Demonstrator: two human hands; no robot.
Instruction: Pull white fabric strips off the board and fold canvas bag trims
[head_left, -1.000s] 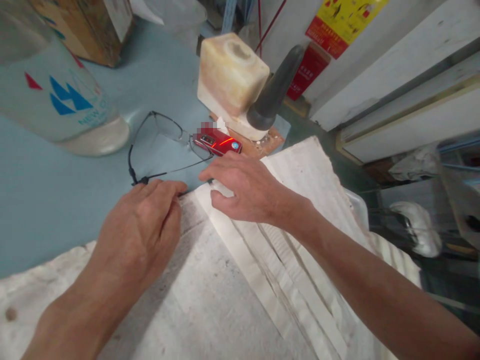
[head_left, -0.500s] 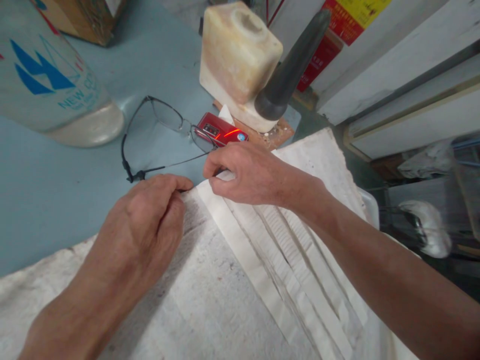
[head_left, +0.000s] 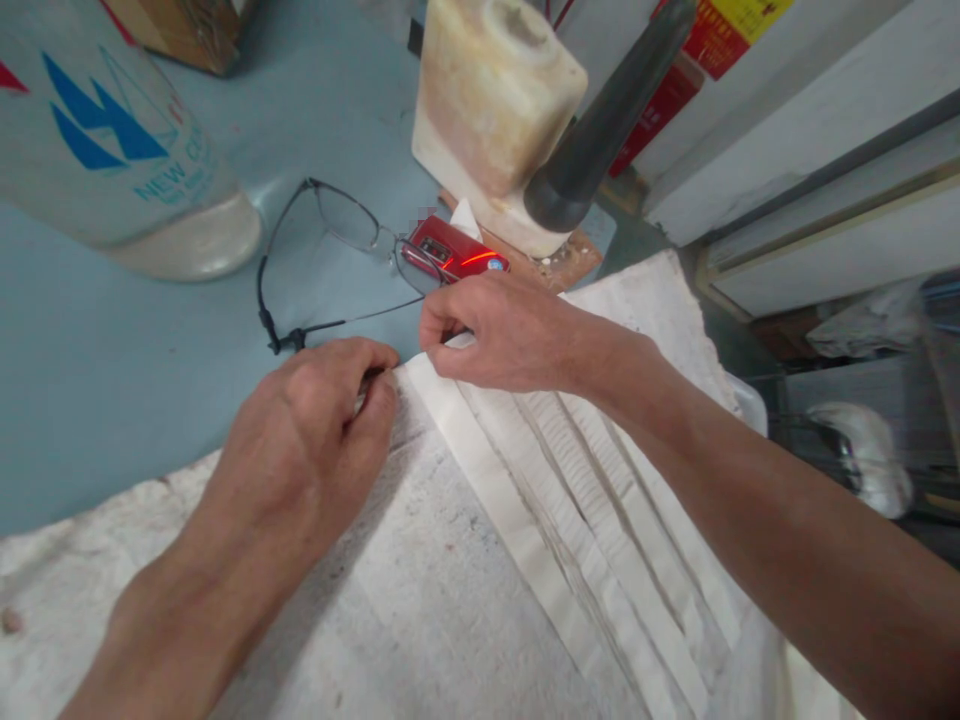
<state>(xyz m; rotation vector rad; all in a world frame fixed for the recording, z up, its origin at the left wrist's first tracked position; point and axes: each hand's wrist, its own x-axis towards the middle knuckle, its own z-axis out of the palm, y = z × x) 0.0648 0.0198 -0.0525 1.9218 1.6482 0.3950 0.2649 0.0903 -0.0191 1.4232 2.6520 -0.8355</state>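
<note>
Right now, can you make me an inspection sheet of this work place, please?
Surface: blue-grey table, partly covered by a pale sheet.
Work things: pale strips lying on the sheet.
Clutter: glasses, red device, stained container, dark tapered object, clear bottle, cardboard box.
Hands: left hand at the sheet's far edge; right hand at the strips' far ends; grips unclear.
Cables: nothing clearly seen.
Surroundings: red-and-yellow sign.

On the bench [head_left: 150,420], bottle [head_left: 127,160] at left with box [head_left: 199,35] behind, glasses [head_left: 349,220] in the middle, phone [head_left: 442,252] at their right end, jug [head_left: 491,110] on board [head_left: 581,262] by the right edge. Across the near side, sheet [head_left: 420,580], with strips [head_left: 570,465] on its right part. At the sheet's far edge, left hand [head_left: 311,420]; to its right, over the strips' far ends, right hand [head_left: 502,335].
</note>
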